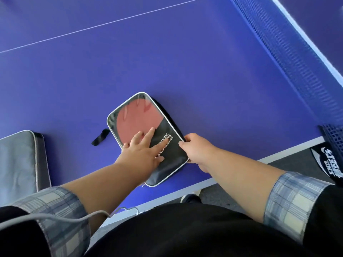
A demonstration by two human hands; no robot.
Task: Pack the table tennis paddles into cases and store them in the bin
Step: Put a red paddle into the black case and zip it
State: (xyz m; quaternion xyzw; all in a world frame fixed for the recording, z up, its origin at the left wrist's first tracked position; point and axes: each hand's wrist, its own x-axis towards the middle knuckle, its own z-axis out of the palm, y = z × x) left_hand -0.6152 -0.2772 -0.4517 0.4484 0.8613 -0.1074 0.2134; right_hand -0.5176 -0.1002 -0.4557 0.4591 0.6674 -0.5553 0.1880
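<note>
A black paddle case (172, 154) with white piping lies flat near the front edge of the blue table (167, 62). Through its clear window shows the red face of a paddle (137, 117) inside. My left hand (143, 151) presses flat on top of the case, fingers spread over window and black fabric. My right hand (194, 149) pinches the case's right edge between thumb and fingers, where the zipper runs. A black strap (100, 137) sticks out from the case's left side.
A grey case (18, 160) lies at the left edge of the table. The net (289, 58) runs along the upper right, its black post clamp (332, 160) at the right edge. A grey cable (74, 217) crosses my left sleeve. Grey floor lies below the table edge.
</note>
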